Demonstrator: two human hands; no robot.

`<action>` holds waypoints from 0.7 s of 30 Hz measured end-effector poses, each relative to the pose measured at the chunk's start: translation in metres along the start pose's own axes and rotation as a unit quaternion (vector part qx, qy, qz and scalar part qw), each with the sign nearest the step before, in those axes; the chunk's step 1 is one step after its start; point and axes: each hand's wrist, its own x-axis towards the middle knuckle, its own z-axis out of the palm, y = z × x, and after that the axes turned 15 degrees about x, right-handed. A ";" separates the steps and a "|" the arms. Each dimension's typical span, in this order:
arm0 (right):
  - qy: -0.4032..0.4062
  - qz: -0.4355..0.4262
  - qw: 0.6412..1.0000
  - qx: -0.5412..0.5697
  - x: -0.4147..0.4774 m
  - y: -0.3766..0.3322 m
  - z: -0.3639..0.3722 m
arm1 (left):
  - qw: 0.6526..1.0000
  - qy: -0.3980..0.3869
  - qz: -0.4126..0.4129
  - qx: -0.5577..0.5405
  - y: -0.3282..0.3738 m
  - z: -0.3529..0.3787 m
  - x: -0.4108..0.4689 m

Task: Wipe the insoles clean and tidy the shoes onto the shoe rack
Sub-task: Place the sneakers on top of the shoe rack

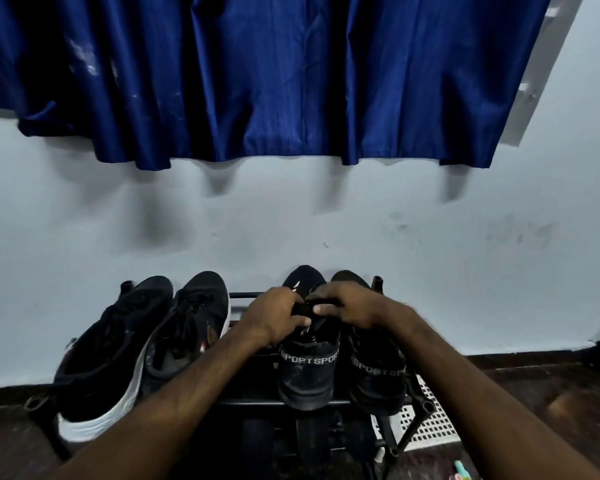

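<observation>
While the black sport shoe (308,372) sits heel-out on the shoe rack (246,402) beside its partner (378,382), the left hand (274,315) and right hand (347,306) both grip something dark at its tongue. The heel overhangs the front bar, so a hard tug could tip it off. I cannot tell whether they hold tongue, lace or insole.

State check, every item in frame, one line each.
left hand: grips held SPORT shoe at its top
right hand: grips same shoe
held SPORT shoe: upright on shoe rack
other SPORT shoe: upright on rack
white-soled pair: on rack, unheld
curtain: drawn
</observation>
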 end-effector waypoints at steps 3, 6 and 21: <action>0.034 -0.037 0.998 -0.048 -0.003 0.001 -0.008 | 0.997 0.058 -0.049 0.004 -0.003 0.003 0.008; 0.039 -0.033 0.997 -0.064 -0.009 0.000 -0.012 | 0.996 0.076 -0.043 0.018 -0.006 0.000 0.007; 0.176 0.057 0.977 -0.106 -0.014 -0.031 0.002 | 0.978 0.077 0.009 0.196 -0.017 -0.013 -0.016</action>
